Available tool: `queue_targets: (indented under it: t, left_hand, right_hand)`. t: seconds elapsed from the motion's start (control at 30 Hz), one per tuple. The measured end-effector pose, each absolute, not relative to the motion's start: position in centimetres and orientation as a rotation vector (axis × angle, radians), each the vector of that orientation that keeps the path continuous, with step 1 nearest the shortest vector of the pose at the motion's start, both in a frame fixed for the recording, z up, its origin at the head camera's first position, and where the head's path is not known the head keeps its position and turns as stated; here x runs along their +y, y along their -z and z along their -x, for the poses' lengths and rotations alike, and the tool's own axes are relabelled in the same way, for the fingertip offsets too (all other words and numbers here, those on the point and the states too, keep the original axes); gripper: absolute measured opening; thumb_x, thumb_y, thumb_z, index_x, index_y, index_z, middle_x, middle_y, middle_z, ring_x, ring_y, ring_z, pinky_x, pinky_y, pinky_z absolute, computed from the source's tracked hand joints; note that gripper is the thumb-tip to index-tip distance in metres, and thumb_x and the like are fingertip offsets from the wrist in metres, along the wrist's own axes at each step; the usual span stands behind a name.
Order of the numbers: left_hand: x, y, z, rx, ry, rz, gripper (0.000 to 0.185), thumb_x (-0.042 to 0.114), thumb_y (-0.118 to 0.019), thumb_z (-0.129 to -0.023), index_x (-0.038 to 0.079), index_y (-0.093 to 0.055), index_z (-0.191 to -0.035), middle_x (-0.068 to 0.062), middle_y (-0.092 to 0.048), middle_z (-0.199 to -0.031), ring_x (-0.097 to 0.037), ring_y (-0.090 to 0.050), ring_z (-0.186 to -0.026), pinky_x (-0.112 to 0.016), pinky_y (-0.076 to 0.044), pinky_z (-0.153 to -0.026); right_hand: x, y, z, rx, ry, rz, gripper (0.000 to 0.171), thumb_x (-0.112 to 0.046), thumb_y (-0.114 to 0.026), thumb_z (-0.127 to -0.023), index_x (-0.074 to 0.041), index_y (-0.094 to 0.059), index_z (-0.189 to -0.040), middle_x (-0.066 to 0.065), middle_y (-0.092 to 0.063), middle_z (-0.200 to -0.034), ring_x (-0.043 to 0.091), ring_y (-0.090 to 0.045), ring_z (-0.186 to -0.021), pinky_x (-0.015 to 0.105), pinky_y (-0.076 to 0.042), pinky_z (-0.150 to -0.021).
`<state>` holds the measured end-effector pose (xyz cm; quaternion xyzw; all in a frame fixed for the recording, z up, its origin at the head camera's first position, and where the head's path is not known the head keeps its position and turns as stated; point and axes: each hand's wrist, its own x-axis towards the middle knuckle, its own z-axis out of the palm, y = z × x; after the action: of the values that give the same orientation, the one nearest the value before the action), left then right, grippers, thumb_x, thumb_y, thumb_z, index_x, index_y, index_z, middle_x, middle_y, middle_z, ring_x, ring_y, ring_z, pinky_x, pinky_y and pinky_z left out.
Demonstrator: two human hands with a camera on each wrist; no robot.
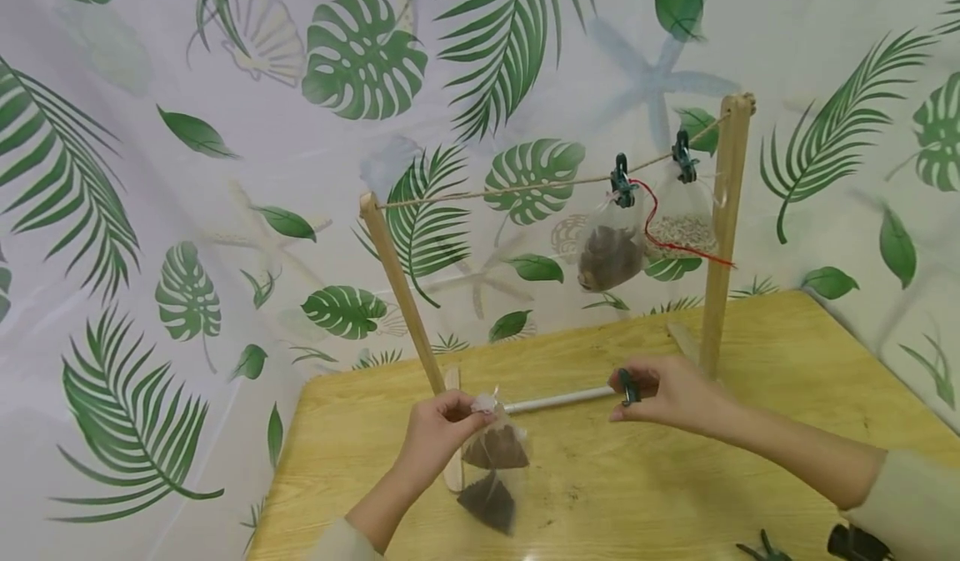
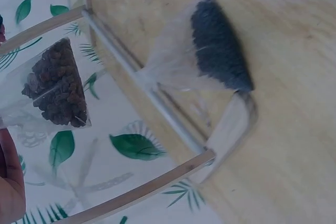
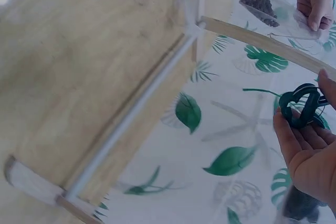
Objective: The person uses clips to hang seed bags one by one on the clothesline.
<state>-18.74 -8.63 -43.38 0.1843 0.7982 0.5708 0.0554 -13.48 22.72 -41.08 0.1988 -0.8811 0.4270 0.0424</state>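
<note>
Two hands worked low in front of the wooden rack (image 1: 720,236): our left hand (image 1: 438,432) pinched the gathered neck of a clear bag of brown bits (image 1: 495,448), our right hand (image 1: 671,393) gripped a green clip (image 1: 628,388). To do it well, we judged the neck should stay bunched tight with the clip squeezed wide. Above the rack's base, two clipped bags (image 1: 609,248) crowded the string (image 1: 525,186) by the right post, and another bag (image 1: 487,501) lay on the table (image 1: 787,361) below our left hand.

The head view looks forward and down from above the wooden table (image 1: 750,478), taking in the whole drying rack (image 1: 722,236) at middling range. Each wrist view sits low and close, tilted — table filling one side, leaf-print backdrop (image 3: 231,161) the other. All three share the rack's white base rod (image 1: 558,399) — also the table.
</note>
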Motion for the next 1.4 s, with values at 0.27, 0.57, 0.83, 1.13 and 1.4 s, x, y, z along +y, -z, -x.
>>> queue_targets:
  t: [0.27,0.57,0.83,1.13,1.4]
  left_hand:
    - [-7.6,40.3,20.3,2.483,-1.766,-0.597,0.013,0.013,-0.074,-0.082,0.001,-0.07,-0.084,-0.009,-0.071,-0.084,-0.012,-0.067,-0.077,-0.028,-0.055,-0.07]
    - [-6.9,37.6,21.0,2.618,-1.65,-0.755,0.01,0.009,-0.066,-0.088,0.003,-0.074,-0.092,-0.01,-0.072,-0.085,-0.019,-0.068,-0.078,-0.031,-0.055,-0.069]
    - [-5.5,35.6,21.5,2.68,-1.706,-0.786,0.014,0.023,-0.068,-0.088,0.012,-0.074,-0.093,-0.002,-0.071,-0.09,-0.014,-0.066,-0.081,-0.025,-0.052,-0.069]
    - [-3.2,33.3,22.8,2.737,-1.781,-0.867,0.016,0.022,-0.069,-0.087,0.008,-0.074,-0.093,-0.004,-0.069,-0.091,-0.014,-0.065,-0.082,-0.023,-0.051,-0.071]
    - [-1.3,31.6,24.1,2.667,-1.881,-0.934,0.017,0.019,-0.067,-0.089,0.005,-0.072,-0.094,-0.006,-0.066,-0.092,-0.015,-0.064,-0.083,-0.023,-0.052,-0.074]
  right_hand:
    - [23.0,35.9,14.4,-2.541,-1.135,-0.619,0.024,-0.014,-0.082,-0.072,-0.007,-0.066,-0.088,-0.003,-0.068,-0.079,0.001,-0.063,-0.07,0.024,-0.053,-0.061]
    - [23.0,30.2,14.9,-2.619,-1.078,-0.55,0.024,-0.022,-0.079,-0.078,-0.01,-0.066,-0.093,-0.001,-0.069,-0.083,0.008,-0.067,-0.077,0.021,-0.054,-0.067]
    - [22.4,26.3,15.9,-2.646,-1.078,-0.593,0.021,-0.026,-0.074,-0.083,-0.012,-0.063,-0.092,-0.003,-0.07,-0.084,0.008,-0.065,-0.076,0.024,-0.05,-0.066]
    - [21.7,24.3,17.4,-2.571,-1.069,-0.557,0.016,-0.021,-0.074,-0.084,-0.01,-0.064,-0.09,-0.001,-0.069,-0.083,0.005,-0.064,-0.075,0.02,-0.048,-0.067]
    - [21.0,22.8,18.6,-2.528,-1.091,-0.503,0.024,-0.036,-0.067,-0.088,-0.013,-0.068,-0.094,0.0,-0.07,-0.085,0.01,-0.064,-0.076,0.025,-0.046,-0.067]
